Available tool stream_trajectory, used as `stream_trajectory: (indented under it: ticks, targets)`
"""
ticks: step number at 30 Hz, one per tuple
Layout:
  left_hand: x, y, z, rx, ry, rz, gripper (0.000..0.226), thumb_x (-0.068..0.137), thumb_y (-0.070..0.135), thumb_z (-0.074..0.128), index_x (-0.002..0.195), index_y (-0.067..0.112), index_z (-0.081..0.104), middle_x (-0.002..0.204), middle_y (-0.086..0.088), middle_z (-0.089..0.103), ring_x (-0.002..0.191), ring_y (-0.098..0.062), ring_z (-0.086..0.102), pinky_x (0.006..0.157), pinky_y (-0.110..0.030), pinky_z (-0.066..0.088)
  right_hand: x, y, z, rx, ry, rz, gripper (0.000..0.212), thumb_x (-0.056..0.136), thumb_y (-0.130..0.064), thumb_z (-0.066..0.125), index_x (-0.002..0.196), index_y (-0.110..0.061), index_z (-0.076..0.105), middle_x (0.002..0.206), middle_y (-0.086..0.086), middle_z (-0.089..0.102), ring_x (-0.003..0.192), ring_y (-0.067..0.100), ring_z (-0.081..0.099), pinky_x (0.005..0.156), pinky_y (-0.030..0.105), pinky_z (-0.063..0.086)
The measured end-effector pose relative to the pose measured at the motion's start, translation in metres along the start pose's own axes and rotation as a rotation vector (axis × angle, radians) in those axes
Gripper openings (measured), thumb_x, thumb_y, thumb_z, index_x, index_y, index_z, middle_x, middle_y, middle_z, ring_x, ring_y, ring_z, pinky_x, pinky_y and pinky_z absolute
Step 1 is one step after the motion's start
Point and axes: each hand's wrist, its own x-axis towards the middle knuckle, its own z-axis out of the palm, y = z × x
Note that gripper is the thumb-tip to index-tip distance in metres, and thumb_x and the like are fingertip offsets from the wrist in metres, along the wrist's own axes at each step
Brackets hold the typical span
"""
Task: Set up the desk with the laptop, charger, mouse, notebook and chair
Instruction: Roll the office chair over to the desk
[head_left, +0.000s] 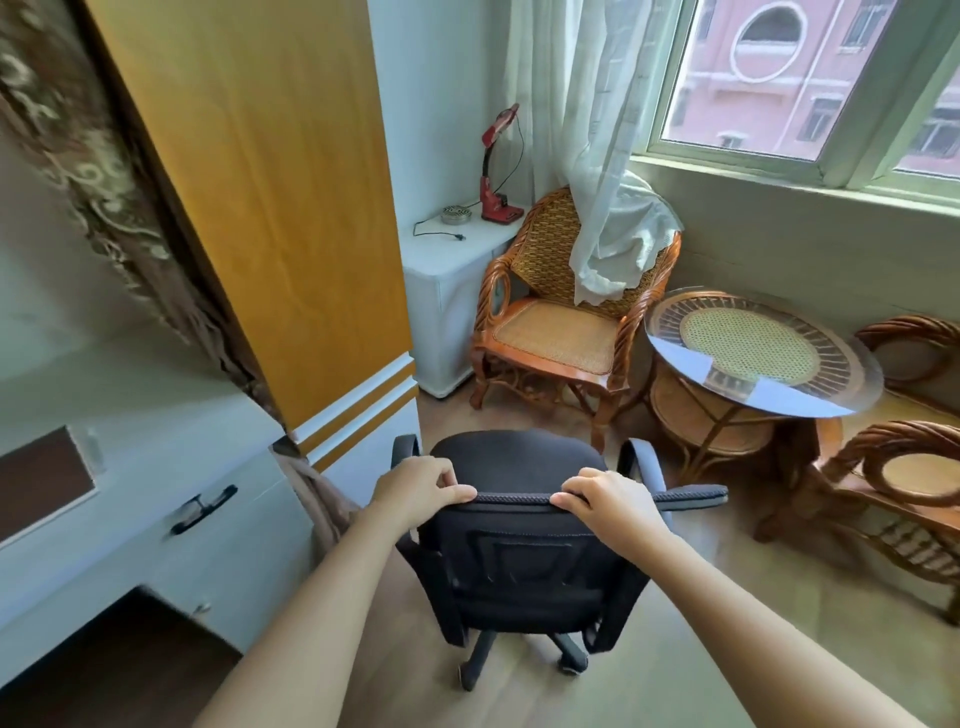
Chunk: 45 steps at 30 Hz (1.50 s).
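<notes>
Two hands were on the black office chair (524, 519) in the head view, the only view I had. My left hand (421, 491) was closed over the top edge of the backrest near its left corner, thumb along the rim and fingers curled over the front. My right hand (605, 499) gripped the same edge nearer the right side, fingers wrapped over it. The chair stood upright on its wheeled base on the wooden floor, its back toward me and its seat facing a rattan armchair (561, 312). The white desk (130, 493) lay to the left, just beside the chair. A round glass-topped rattan table (753, 353) stood to the right. A red desk lamp (498, 171) sat on a white cabinet (447, 270) by the wall. I could read no brand, label or writing anywhere.
</notes>
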Motion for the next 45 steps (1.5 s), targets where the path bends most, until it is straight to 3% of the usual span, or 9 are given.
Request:
stream_trajectory:
  ticks: [3,8,14,20,26,29,36,40,45]
  targets:
    - [-0.039,0.004,0.014,0.020,-0.006,-0.021,0.037,0.081,0.066,0.053,0.078,0.029,0.056,0.081,0.011,0.060,0.076,-0.010,0.058,0.071,-0.033,0.051,-0.031,-0.001,-0.001,0.030,-0.030,-0.016,0.033,0.091,-0.050,0.046,0.090,-0.029,0.071,0.085,-0.009,0.055,0.085,0.013,0.055,0.066,0.031,0.045]
    - [-0.104,0.016,0.031,0.085,0.022,0.011,0.040,0.085,0.063,0.050,0.081,0.023,0.056,0.082,0.008,0.059,0.079,-0.013,0.056,0.067,-0.032,0.039,-0.084,-0.013,-0.006,0.033,-0.080,-0.008,0.028,0.090,-0.049,0.050,0.077,-0.031,0.068,0.075,-0.008,0.047,0.076,0.008,0.050,0.063,0.032,0.041]
    - [-0.181,0.006,0.051,0.064,0.059,0.007,0.041,0.084,0.064,0.052,0.081,0.023,0.057,0.079,0.007,0.059,0.077,-0.013,0.058,0.075,-0.036,0.052,-0.160,-0.041,0.003,0.002,-0.042,-0.036,0.028,0.092,-0.049,0.047,0.084,-0.033,0.069,0.080,-0.008,0.051,0.077,0.008,0.048,0.056,0.026,0.031]
    - [-0.257,-0.006,0.070,0.049,0.064,-0.051,0.042,0.080,0.068,0.052,0.070,0.028,0.050,0.078,0.009,0.058,0.071,-0.011,0.057,0.070,-0.038,0.052,-0.237,-0.070,0.020,0.065,0.022,-0.076,0.031,0.093,-0.047,0.045,0.079,-0.030,0.066,0.078,-0.007,0.053,0.080,0.015,0.052,0.068,0.036,0.046]
    - [-0.339,0.005,0.090,0.125,0.232,-0.154,0.062,0.062,0.086,0.049,0.070,0.025,0.052,0.077,0.013,0.055,0.073,-0.006,0.051,0.057,-0.026,0.040,-0.300,-0.093,0.039,0.192,0.106,-0.209,0.025,0.094,-0.038,0.046,0.079,-0.032,0.065,0.071,-0.010,0.054,0.074,0.012,0.055,0.075,0.038,0.041]
    - [-0.373,0.013,0.103,0.180,0.321,-0.236,0.072,0.053,0.094,0.045,0.068,0.024,0.052,0.077,0.013,0.055,0.074,-0.007,0.050,0.052,-0.026,0.033,-0.331,-0.104,0.049,0.135,0.203,-0.256,0.035,0.094,-0.042,0.035,0.081,-0.031,0.066,0.070,-0.010,0.056,0.071,0.011,0.056,0.074,0.034,0.036]
    - [-0.447,0.010,0.120,0.194,0.342,-0.355,0.082,0.045,0.098,0.041,0.070,0.021,0.058,0.078,0.010,0.057,0.079,-0.010,0.054,0.063,-0.030,0.048,-0.388,-0.135,0.062,-0.001,0.246,-0.391,0.039,0.094,-0.038,0.033,0.079,-0.026,0.066,0.068,-0.008,0.057,0.065,0.016,0.057,0.070,0.032,0.038]
    - [-0.491,0.003,0.131,0.214,0.369,-0.392,0.088,0.043,0.100,0.035,0.070,0.020,0.059,0.077,0.009,0.057,0.080,-0.012,0.055,0.064,-0.031,0.049,-0.416,-0.153,0.065,-0.038,0.278,-0.456,0.047,0.099,-0.041,0.024,0.079,-0.027,0.065,0.070,-0.010,0.058,0.068,0.016,0.056,0.071,0.029,0.033]
    - [-0.539,-0.005,0.142,0.241,0.387,-0.448,0.085,0.048,0.099,0.033,0.073,0.022,0.056,0.080,0.010,0.058,0.086,-0.012,0.053,0.068,-0.034,0.049,-0.438,-0.170,0.071,-0.011,0.315,-0.574,0.056,0.101,-0.043,0.016,0.081,-0.026,0.065,0.072,-0.010,0.060,0.070,0.016,0.058,0.070,0.031,0.040]
